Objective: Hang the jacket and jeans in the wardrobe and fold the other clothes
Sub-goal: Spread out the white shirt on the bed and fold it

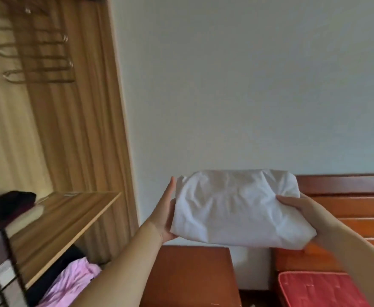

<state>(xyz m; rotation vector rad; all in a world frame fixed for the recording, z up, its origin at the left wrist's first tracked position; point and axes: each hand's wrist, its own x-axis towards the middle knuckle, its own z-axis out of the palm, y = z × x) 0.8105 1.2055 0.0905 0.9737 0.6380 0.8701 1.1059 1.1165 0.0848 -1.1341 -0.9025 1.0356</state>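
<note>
We're holding the folded white garment up in mid-air beside the open wardrobe: left hand flat against its side, right hand pinching the other end.

We stood in a home bedroom: an open wooden wardrobe with empty hangers and folded clothes, beside a reddish wooden headboard and nightstand.

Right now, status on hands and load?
Left hand flat against, right hand gripping folded white garment, held midair. Wardrobe shelf left, path clear.
</note>
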